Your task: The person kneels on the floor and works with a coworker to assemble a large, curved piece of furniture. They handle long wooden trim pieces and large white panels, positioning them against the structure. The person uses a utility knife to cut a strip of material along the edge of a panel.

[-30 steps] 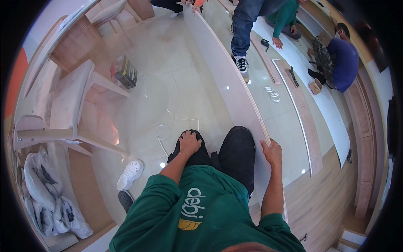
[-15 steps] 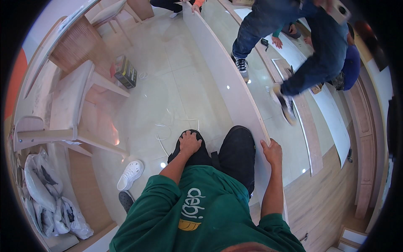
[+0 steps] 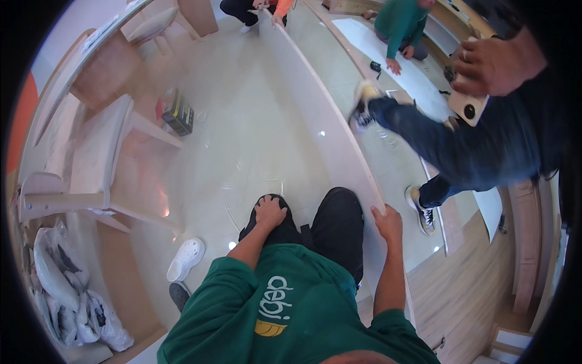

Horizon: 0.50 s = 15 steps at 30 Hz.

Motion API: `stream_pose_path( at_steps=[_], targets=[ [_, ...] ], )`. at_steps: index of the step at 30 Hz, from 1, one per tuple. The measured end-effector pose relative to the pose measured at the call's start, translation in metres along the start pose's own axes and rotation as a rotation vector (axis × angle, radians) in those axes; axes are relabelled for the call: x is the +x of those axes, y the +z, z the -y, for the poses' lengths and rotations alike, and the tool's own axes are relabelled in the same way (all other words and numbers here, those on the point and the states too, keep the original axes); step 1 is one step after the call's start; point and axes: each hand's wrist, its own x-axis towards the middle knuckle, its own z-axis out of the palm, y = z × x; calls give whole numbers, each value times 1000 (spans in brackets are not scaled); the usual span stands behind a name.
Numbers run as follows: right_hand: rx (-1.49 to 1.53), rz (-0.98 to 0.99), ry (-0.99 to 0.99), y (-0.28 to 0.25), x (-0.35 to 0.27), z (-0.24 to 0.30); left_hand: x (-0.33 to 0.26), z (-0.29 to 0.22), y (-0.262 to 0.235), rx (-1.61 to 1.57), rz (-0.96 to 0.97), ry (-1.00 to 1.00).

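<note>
A long pale board (image 3: pixel 330 136) stands on its edge, running from beside my right leg to the far side of the room. My right hand (image 3: pixel 388 224) is closed over its upper edge, the thumb on the near face. My left hand (image 3: pixel 270 212) lies on my left knee with its fingers spread, holding nothing. At the board's far end, a crouching person's hand with an orange sleeve (image 3: pixel 282 8) touches the edge.
To the right, a person in dark jeans (image 3: pixel 479 151) carries a phone (image 3: pixel 468 108). Beyond, a person in green (image 3: pixel 402 24) sits by a white sheet (image 3: pixel 421 91). A chair (image 3: pixel 100 151), a metal can (image 3: pixel 177 112), plastic-wrapped bundles (image 3: pixel 60 273) and a white clog (image 3: pixel 185 259) are on the left.
The person in dark jeans has stepped away from the board toward the right, and the hand with the phone has come lower into view. My hands keep their places.
</note>
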Motion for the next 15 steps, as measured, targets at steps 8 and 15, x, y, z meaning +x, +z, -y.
stream_pose_path(
  at_steps=[8,15],
  targets=[
    [-85,12,26,2,-3,-3,-4,1,0,-18,16,3],
    [-84,23,34,-1,-2,5,-1,1,1,-2,6,-6]
  ],
)
